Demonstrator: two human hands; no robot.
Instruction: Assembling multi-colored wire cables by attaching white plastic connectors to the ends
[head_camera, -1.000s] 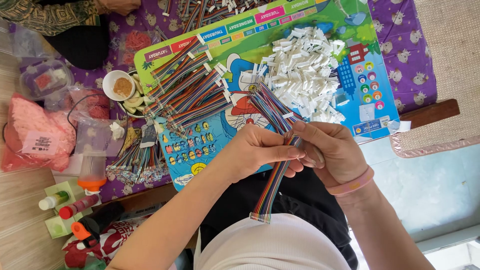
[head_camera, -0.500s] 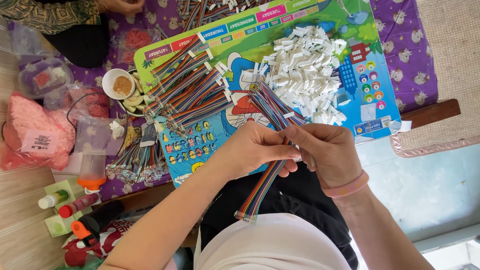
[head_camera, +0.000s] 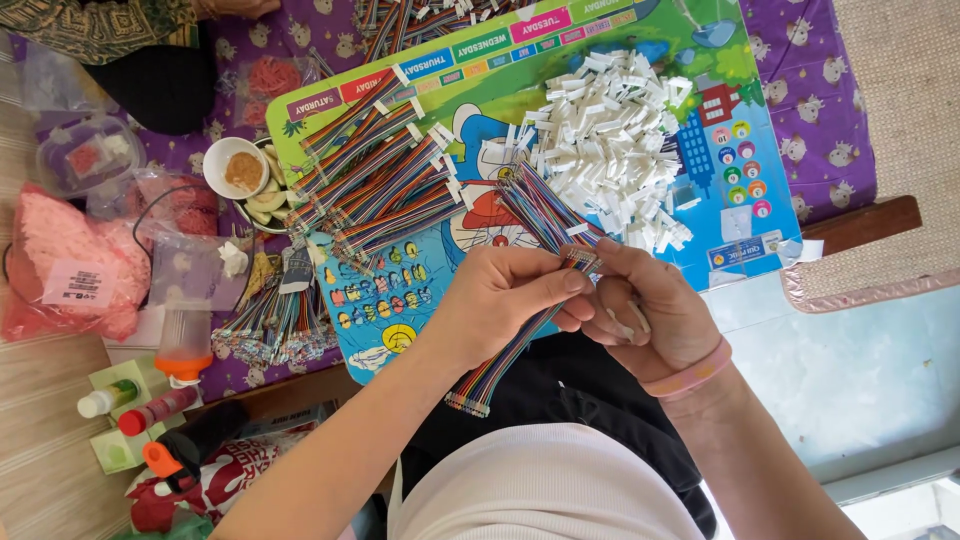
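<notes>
My left hand (head_camera: 505, 300) and my right hand (head_camera: 645, 315) meet over my lap, both pinching one rainbow ribbon cable (head_camera: 500, 365). The upper end of the cable sits between my fingertips at a small white connector (head_camera: 583, 262). Its lower end hangs down over my black trousers. Just beyond my hands lies a bundle of loose rainbow cables (head_camera: 540, 205) on a colourful cartoon mat (head_camera: 620, 60). A heap of white plastic connectors (head_camera: 610, 140) lies on the mat past my right hand.
A stack of finished cables with white ends (head_camera: 375, 175) lies at the mat's left. Further left stand a small bowl (head_camera: 237, 165), pink bags (head_camera: 70, 265), glue bottles (head_camera: 140, 405) and an orange-capped container (head_camera: 185, 345). Another person (head_camera: 120, 40) sits at the top left.
The ribbon cable has slid down through my fingers, so more of it hangs over my lap. My hands have stayed in the same place, fingers closing on the cable's upper end.
</notes>
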